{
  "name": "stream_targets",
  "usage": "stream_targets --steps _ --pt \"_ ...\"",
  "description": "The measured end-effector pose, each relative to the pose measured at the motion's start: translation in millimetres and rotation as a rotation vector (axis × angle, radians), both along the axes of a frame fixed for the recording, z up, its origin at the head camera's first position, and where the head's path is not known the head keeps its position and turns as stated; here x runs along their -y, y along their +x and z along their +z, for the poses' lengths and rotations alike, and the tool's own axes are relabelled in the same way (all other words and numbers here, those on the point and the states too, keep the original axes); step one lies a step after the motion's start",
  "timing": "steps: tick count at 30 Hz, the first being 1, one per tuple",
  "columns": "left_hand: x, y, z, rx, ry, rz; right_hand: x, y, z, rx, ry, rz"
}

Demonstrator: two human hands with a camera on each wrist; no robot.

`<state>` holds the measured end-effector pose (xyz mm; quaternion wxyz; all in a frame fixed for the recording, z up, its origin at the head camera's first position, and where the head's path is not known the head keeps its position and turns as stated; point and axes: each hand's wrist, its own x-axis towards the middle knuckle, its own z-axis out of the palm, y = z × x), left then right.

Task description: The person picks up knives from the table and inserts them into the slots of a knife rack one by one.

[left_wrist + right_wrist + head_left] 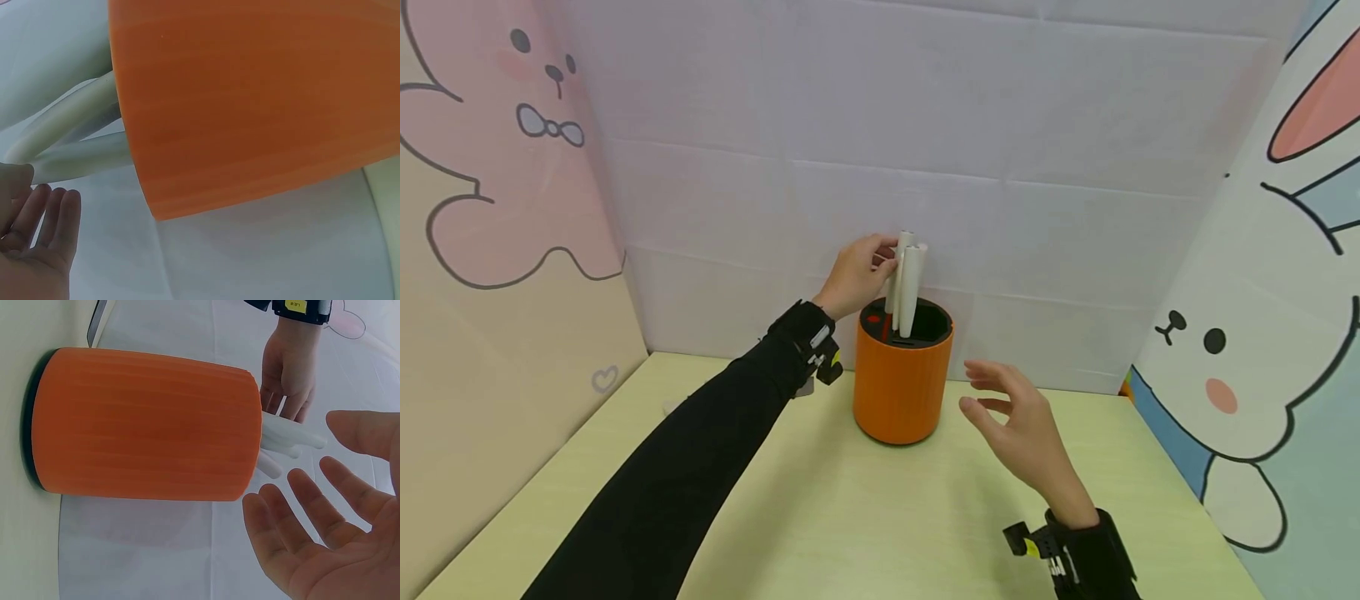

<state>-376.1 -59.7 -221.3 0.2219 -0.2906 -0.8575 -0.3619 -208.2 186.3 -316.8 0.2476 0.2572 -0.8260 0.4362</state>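
An orange round holder (901, 392) with a black slotted top stands upright on the table. Several white handles (913, 283) rise from it in a tight bunch, their lower ends hidden inside. My left hand (857, 275) comes in from the left and pinches the leftmost white handle near its top with thumb and forefinger; the other fingers hang beside it in the left wrist view. To the right of the holder, my right hand (1011, 421) hovers with fingers spread and loosely bent, touching nothing. In the right wrist view its palm (356, 562) faces the handles.
The pale yellow table (850, 517) meets a white sheet (880, 125) close behind the holder. Cartoon-printed panels (1247, 333) flank both sides. A small grey object (806, 387) lies on the table, partly covered by my left wrist.
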Motion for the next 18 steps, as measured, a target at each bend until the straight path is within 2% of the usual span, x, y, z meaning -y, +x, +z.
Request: stream_targets --steps 10,18 --pt "14 -0.4 -3.0 0.018 0.01 0.011 1 1.0 -0.6 0.005 -0.003 -0.004" --pt "35 12.8 -8.4 -0.022 -0.004 -0.01 0 -1.8 -1.0 0.002 -0.003 -0.002"
